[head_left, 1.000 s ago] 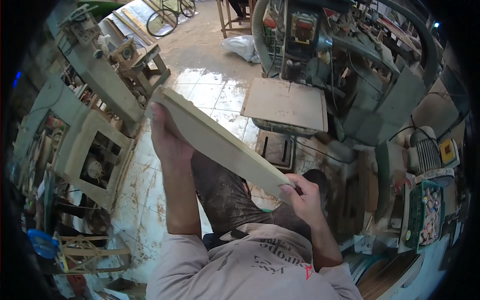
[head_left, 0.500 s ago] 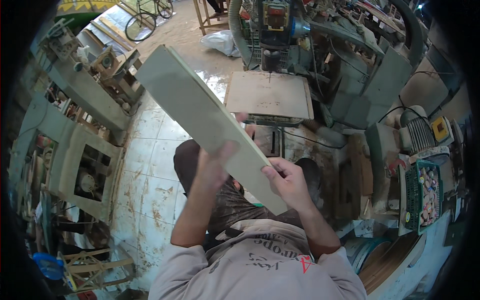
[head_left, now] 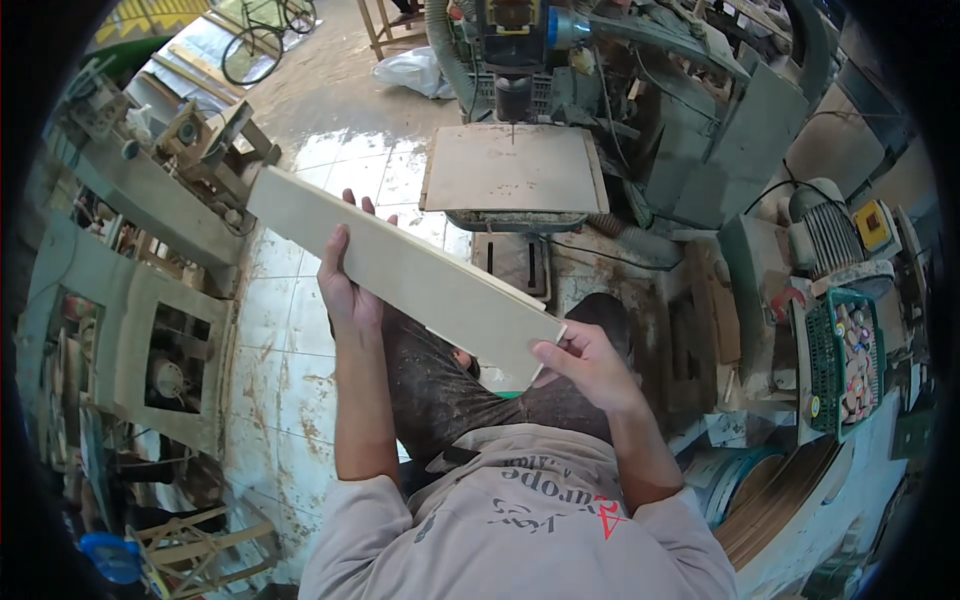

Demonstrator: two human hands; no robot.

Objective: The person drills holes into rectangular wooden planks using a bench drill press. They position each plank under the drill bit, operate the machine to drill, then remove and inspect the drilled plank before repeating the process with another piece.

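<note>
A long pale wooden board is held up over my lap, slanting from upper left to lower right. It looks like two or more thin boards stacked, since a second edge shows along its far side. My left hand grips it left of the middle, thumb on the near face and fingers reaching behind the far edge. My right hand pinches the right end, thumb on top and the other fingers partly hidden beneath. Beyond the board stands a drill press over a flat wooden work table.
At right are a grey electric motor and a green plastic basket of small colourful pieces. Dusty machine frames stand on the left. A bicycle and a white plastic bag are farther off on the floor.
The board has swung to a flatter slant, its far left end now lower. My left hand has slid along it toward the left end. My right hand keeps the right end.
</note>
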